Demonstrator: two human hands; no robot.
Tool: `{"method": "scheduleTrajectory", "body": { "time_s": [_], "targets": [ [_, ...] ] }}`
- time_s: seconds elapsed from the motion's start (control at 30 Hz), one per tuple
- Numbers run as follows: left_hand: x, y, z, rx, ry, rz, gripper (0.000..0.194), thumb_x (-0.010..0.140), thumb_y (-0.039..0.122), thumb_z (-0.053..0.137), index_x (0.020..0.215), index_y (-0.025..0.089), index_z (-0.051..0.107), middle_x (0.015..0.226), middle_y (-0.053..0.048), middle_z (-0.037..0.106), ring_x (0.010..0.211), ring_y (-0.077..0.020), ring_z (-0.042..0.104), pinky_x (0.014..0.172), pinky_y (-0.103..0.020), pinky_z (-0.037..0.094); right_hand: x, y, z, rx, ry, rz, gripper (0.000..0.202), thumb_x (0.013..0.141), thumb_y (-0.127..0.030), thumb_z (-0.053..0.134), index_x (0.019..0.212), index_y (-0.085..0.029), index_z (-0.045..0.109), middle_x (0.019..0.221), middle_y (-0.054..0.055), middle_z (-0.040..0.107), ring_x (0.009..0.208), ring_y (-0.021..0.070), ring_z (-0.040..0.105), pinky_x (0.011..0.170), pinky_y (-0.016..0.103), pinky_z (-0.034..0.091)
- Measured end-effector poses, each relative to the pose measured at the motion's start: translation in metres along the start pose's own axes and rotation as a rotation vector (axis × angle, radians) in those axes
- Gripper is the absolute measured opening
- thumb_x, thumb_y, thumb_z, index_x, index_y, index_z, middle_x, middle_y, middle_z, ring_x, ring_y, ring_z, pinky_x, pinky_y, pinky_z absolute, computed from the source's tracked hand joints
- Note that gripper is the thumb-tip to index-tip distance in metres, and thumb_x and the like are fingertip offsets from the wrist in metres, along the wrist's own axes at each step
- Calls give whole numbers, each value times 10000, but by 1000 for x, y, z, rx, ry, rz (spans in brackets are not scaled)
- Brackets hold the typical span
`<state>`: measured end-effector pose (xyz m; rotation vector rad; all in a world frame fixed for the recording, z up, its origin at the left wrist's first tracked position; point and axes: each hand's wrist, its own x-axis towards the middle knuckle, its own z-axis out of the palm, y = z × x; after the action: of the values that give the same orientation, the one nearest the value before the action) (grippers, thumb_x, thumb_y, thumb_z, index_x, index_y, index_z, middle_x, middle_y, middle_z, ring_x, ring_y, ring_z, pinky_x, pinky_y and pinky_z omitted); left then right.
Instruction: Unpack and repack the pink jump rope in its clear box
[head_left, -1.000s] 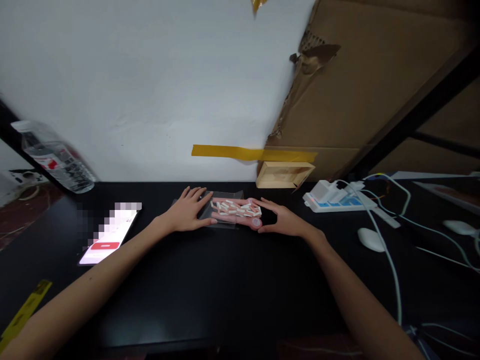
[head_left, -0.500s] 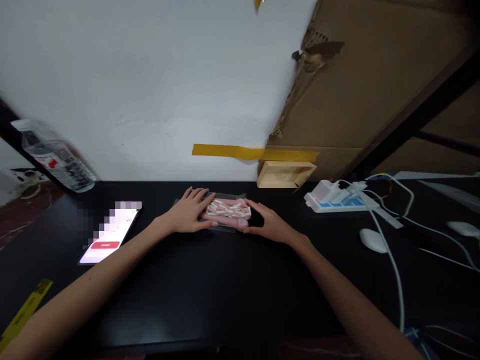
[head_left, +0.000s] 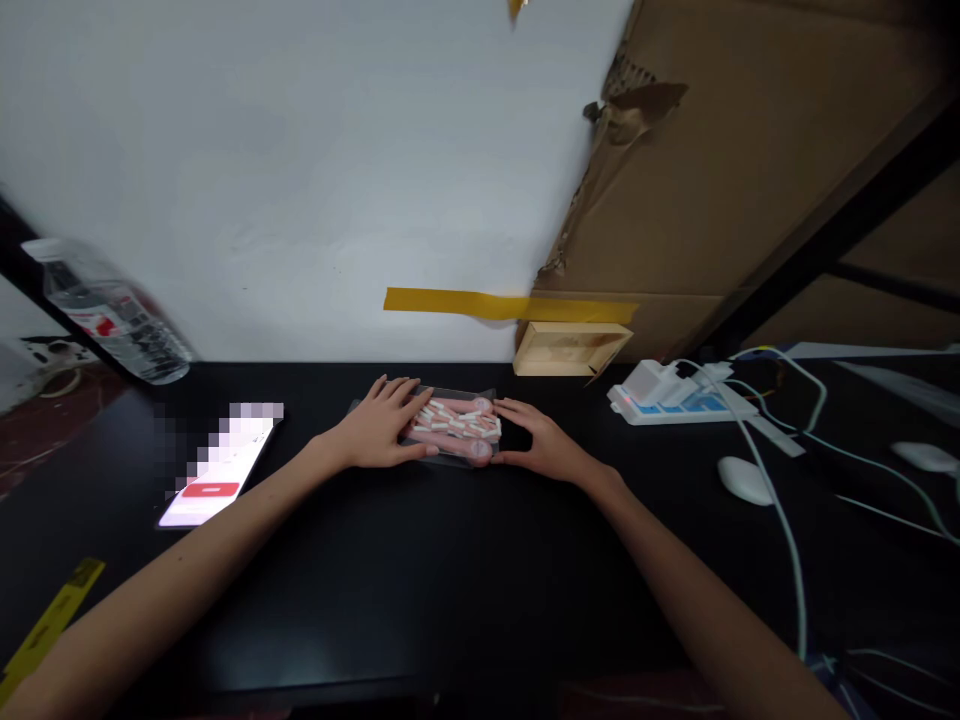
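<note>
A clear plastic bag with a pink and white beaded jump rope (head_left: 456, 424) inside lies flat on the black desk. Its two pink handles run along the long sides, and their round ends face right. Spread over the bag's left part is my left hand (head_left: 382, 425), open, its palm down and its fingers covering that end. My right hand (head_left: 544, 440) stands at the bag's right end, thumb and fingers apart. The fingertips are at the bag's right edge, close to the handle ends; whether they press on it I cannot tell.
A lit phone (head_left: 217, 480) lies left, with a water bottle (head_left: 124, 325) behind it. A shallow open box (head_left: 574, 350) leans at the wall. On the right are a power strip (head_left: 679, 400) with cables and a white mouse (head_left: 744, 481). Yellow tape (head_left: 56, 615) marks the front left.
The handle ends have shifted very slightly left and toward me. My right thumb has drawn back a little to the right from the lower handle end. My left hand stays almost still.
</note>
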<state>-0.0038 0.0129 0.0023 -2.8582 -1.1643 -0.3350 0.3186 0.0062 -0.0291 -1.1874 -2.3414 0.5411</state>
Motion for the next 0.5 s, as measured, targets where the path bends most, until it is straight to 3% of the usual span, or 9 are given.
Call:
{"method": "scheduleTrajectory", "body": {
  "time_s": [0.33,0.5],
  "targets": [
    [0,8,2,-4,-4,5,862,881,775,413,1531,225,278,1535,-166,385,1418,-396,323,1158,-613,189,1,-11,8,-26,10,-12,761,786,-560,746,1461,-329,481,1576,111,377,1455,344,333,1153,591,322],
    [2,20,4,2,-32,-23,892,888,770,399,1522,152,293,1540,-214,355,1426,-399,304,1162,-608,174,2,-18,15,-62,19,44,772,786,-593,729,1462,-309,487,1607,126,302,1468,350,303,1165,570,309]
  ]
}}
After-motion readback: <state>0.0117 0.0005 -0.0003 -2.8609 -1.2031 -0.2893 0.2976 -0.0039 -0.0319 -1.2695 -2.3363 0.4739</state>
